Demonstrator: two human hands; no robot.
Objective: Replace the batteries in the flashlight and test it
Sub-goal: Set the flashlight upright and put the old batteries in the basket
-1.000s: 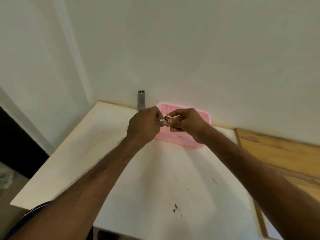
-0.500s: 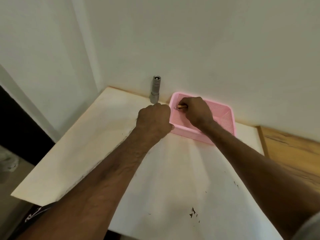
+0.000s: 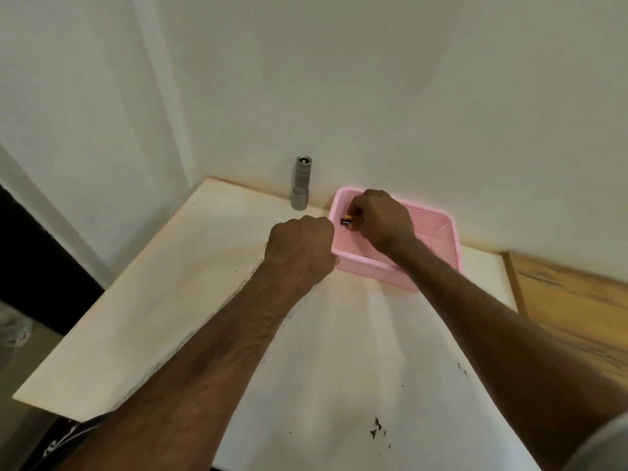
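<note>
Pale wooden tabletop (image 3: 163, 294) in a white-walled corner. Silver cylindrical metal flashlight (image 3: 301, 183) stood upright against the wall, just left of the pink perforated plastic basket (image 3: 445, 246); neither hand touched it. Right hand (image 3: 382, 220) was down inside the basket, fingertips pinching a small gold-and-black cylindrical battery (image 3: 350, 219) near its left wall. Left hand (image 3: 299, 246) sat just beside the basket's near-left corner, fingers curled into a tight fist; couldn't tell if it held anything. My read: mid battery swap. Couldn't tell whether that cell was a spent one being dropped or a fresh one being picked. Probably left: load cells, close the flashlight, switch on to test. No beam visible.
</note>
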